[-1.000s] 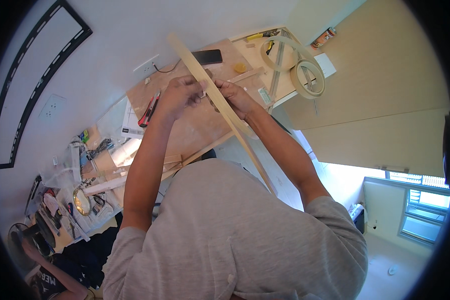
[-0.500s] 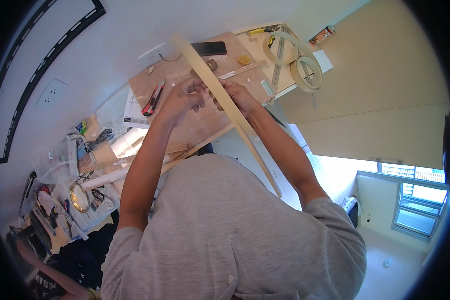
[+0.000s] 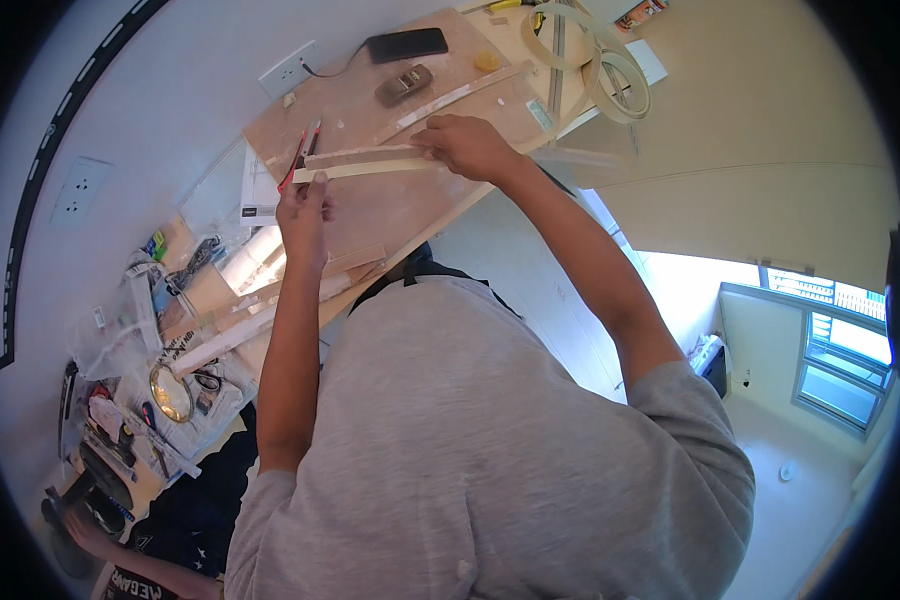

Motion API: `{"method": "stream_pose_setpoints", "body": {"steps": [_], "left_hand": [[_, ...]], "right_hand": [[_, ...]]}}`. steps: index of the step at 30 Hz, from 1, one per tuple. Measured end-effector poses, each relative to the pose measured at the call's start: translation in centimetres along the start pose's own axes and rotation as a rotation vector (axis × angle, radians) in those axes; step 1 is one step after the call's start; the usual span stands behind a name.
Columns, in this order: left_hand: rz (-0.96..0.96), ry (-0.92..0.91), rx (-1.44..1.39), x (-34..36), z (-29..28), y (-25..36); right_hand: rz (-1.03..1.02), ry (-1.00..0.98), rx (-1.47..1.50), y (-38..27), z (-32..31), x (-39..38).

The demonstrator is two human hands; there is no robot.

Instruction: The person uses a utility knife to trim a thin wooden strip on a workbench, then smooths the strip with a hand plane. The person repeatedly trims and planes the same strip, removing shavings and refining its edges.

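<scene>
A long narrow wooden strip (image 3: 370,167) with a pale edge runs crosswise above the brown board (image 3: 370,220). My left hand (image 3: 305,212) grips it at its left end, thumb and fingers closed about the edge. Farther right, my right hand (image 3: 467,148) has its fingers closed on the same strip. Past that hand a pale blurred length (image 3: 582,157) shows, perhaps the strip's other end. Just behind the left end, partly covered by it, lies a red and black utility knife (image 3: 300,160).
On the board lie a phone (image 3: 407,45) with a cable, a dark brown block-like tool (image 3: 403,86) and a whitish strip (image 3: 455,100). Coiled pale banding (image 3: 622,88) sits at right. Tools and plastic bags crowd the left, where another person's hand (image 3: 88,535) shows.
The wooden strip has swung from a slant toward my body to lying crosswise. My left hand has moved left and closed on its end; my right hand has shifted slightly up.
</scene>
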State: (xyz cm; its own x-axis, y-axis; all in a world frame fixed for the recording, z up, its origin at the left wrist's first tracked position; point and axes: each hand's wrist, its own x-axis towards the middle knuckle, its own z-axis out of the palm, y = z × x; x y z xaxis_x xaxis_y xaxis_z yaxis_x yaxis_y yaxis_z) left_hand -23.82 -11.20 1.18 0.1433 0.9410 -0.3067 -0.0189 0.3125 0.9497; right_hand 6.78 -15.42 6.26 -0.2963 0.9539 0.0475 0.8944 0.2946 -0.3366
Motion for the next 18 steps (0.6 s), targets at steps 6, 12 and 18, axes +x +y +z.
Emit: {"method": "stream_pose_setpoints", "body": {"steps": [6,12,18], "left_hand": [[0.315,0.211,0.546,-1.3,-4.5,-4.4],[0.562,0.172,0.997,-2.3,-4.9,-4.9],[0.765,0.158,1.102,0.2,-3.9,-3.5]], "right_hand": [[-0.140,-0.038,-0.168,2.4,5.0,0.4],[-0.156,0.005,-0.079,3.1,8.4,0.4],[-0.003,0.141,0.086,5.4,7.4,-1.2]]}}
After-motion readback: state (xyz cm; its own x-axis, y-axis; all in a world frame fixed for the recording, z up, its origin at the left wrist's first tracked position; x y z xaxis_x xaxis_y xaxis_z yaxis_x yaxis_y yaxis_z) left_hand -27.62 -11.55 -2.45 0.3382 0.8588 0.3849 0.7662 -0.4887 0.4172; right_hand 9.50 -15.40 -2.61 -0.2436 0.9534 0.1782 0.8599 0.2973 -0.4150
